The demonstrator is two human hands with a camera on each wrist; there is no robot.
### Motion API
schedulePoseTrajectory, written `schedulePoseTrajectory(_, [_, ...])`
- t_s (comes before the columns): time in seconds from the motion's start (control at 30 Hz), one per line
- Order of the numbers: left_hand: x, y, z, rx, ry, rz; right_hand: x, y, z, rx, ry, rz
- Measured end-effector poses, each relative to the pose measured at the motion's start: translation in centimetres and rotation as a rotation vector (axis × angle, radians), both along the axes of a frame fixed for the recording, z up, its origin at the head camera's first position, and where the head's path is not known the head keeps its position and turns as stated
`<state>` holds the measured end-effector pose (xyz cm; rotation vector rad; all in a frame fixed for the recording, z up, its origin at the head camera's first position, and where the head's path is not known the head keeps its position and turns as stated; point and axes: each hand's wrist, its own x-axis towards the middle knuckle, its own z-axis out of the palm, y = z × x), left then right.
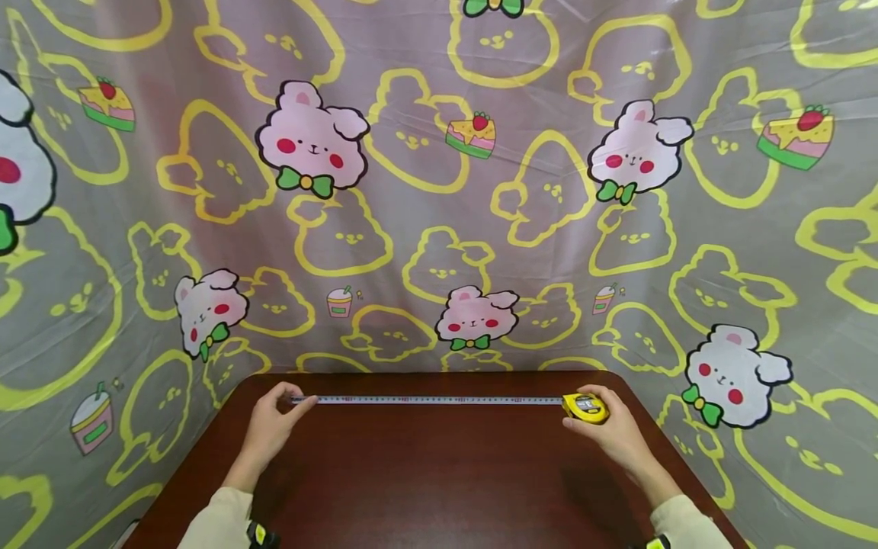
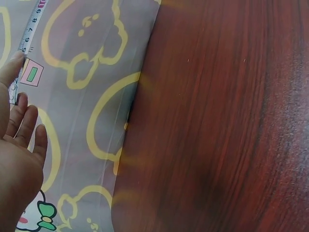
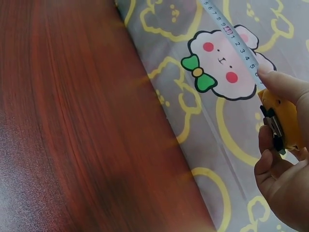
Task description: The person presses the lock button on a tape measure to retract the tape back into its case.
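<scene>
A yellow tape measure (image 1: 587, 407) is gripped in my right hand (image 1: 615, 428), its case wrapped by the fingers in the right wrist view. From it a white blade (image 1: 439, 399) stretches straight across to the left. My left hand (image 1: 270, 424) pinches the blade's free end between thumb and fingers. In the left wrist view the thumb lies on the blade (image 2: 32, 26) near the 5 mark. The right thumb rests along the blade (image 3: 239, 42) close to the case, just past the 45 mark.
A dark reddish-brown wooden table (image 1: 439, 473) lies below both hands. Behind it and along both sides hangs a grey curtain (image 1: 425, 206) printed with yellow outlines, white bunny faces, cakes and cups. The table's far edge meets the curtain.
</scene>
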<state>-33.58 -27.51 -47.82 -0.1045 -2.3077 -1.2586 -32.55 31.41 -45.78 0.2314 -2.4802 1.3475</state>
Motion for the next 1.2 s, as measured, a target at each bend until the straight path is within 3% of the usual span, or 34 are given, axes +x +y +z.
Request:
schedulePoseTrajectory(0.63, [-0.6,1.1,-0.2,0.024,0.015,-0.031,-0.3,-0.4,-0.4,0.013,0.015,-0.009])
schedulePoseTrajectory(1.2, [-0.7,2.1,-1.0,0.039,-0.02,-0.055,-0.3,-1.5,-0.9,0.03,0.027,-0.019])
